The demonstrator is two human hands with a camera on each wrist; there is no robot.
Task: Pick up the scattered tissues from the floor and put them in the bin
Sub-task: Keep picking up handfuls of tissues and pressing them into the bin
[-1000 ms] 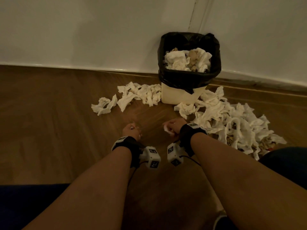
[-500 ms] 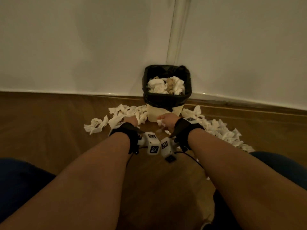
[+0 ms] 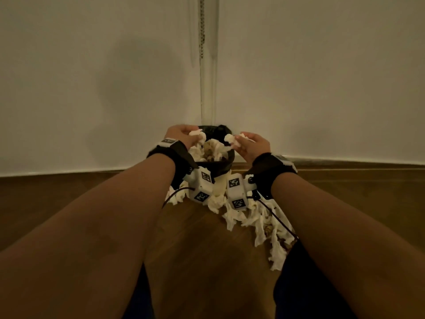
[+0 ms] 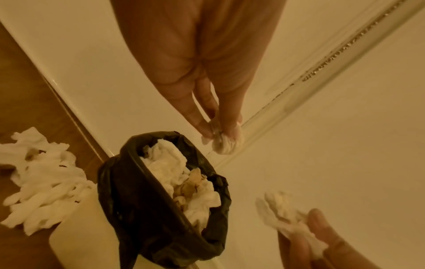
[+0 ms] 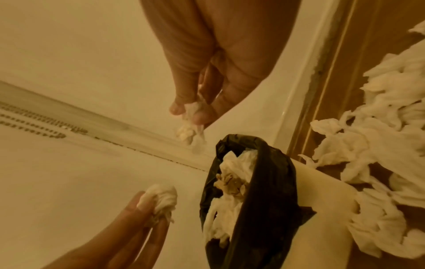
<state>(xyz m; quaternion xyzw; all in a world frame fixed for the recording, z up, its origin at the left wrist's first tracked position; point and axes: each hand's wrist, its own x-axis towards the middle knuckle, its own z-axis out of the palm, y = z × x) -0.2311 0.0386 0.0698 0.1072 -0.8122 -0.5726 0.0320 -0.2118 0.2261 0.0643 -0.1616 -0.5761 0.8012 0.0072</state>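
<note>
Tissues [image 3: 259, 223], white and crumpled, beside the heaped black-lined bin [image 3: 212, 168]

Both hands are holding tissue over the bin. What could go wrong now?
1. The cream bin with the black bag already looks heaped with white tissues, so new ones might roll off.
2. The left hand and right hand pinch small tissue wads near the rim; a drop could miss and land among the tissues on the wooden floor.
</note>
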